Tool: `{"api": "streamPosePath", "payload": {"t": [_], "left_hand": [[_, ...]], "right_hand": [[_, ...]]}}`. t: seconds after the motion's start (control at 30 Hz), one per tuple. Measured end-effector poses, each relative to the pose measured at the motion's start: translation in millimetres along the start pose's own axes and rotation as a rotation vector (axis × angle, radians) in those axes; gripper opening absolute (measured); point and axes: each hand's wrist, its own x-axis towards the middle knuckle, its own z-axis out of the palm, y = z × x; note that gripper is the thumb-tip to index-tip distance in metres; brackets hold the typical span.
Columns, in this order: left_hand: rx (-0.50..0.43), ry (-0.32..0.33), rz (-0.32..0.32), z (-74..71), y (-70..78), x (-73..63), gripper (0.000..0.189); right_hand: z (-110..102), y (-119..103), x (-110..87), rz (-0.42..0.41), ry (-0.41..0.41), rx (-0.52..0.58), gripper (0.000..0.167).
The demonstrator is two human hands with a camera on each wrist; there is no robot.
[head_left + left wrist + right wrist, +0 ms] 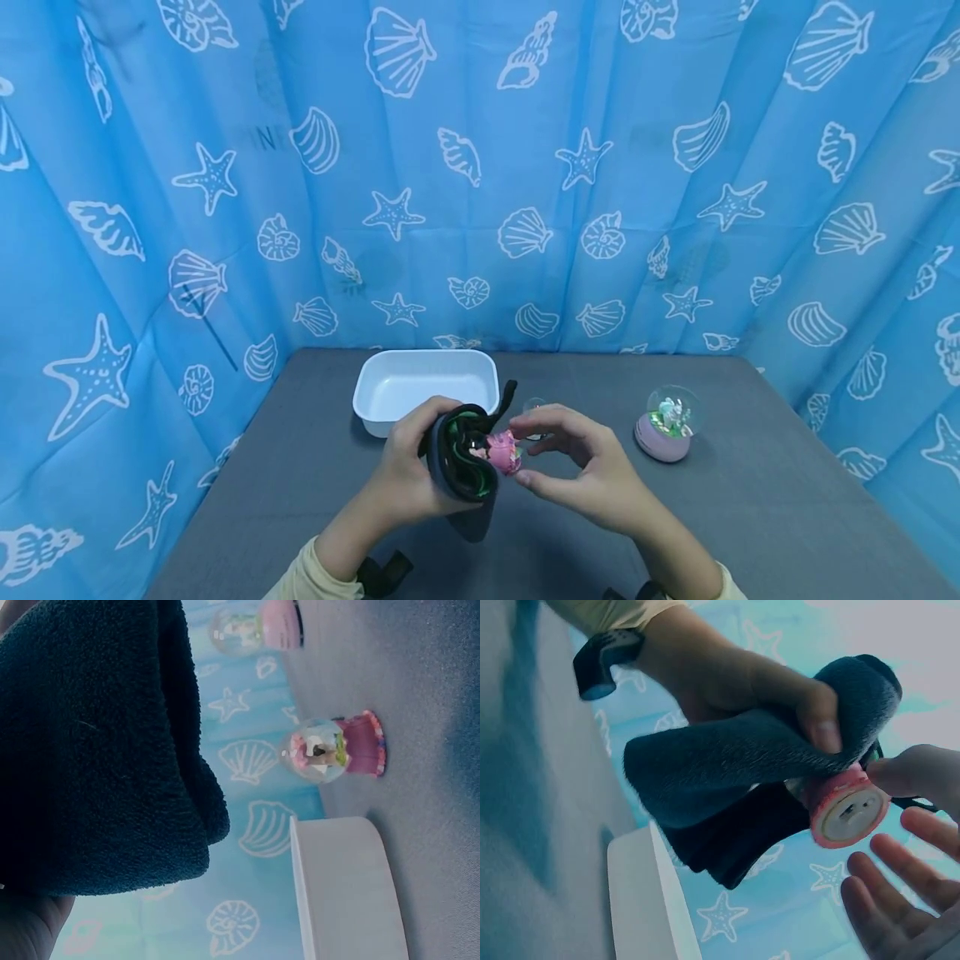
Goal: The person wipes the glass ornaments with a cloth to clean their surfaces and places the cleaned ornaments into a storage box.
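Observation:
My left hand (411, 460) grips a dark, fleecy cloth (472, 508), folded around a small snow globe with a pink base (504, 452). Much of the globe's dome is hidden inside the folds, and the base sticks out toward the right. Close beside that base is my right hand (588, 471), its fingers spread and its thumb right at the base's rim in the right wrist view. The round, pale underside (853, 815) of the base faces the right palm. In the left wrist view the cloth (97, 750) covers most of the left side.
A white plastic tub (363, 398) stands behind the left hand on the grey table. Another snow globe with a pink base (364, 744) sits near it, partly behind my right hand in the head view. Farther right stands a purple-based snow globe (663, 437). A blue curtain (480, 167) hangs behind.

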Motion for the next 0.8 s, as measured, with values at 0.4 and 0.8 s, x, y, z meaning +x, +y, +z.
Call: {"api": "streamPosePath", "payload": {"t": [0.4,0.8], "left_hand": [[-0.02,-0.013,0.003,1.6,1.5,-0.9,0.066],[-0.013,-0.039,-0.018,2.1,3.8,-0.9,0.066]], "right_hand": [[8.0,1.6,-1.5,-0.198,0.022,-0.158,0.053],[4.5,6.2,-1.1,-0.179,-0.001,-0.098,0.047]]}}
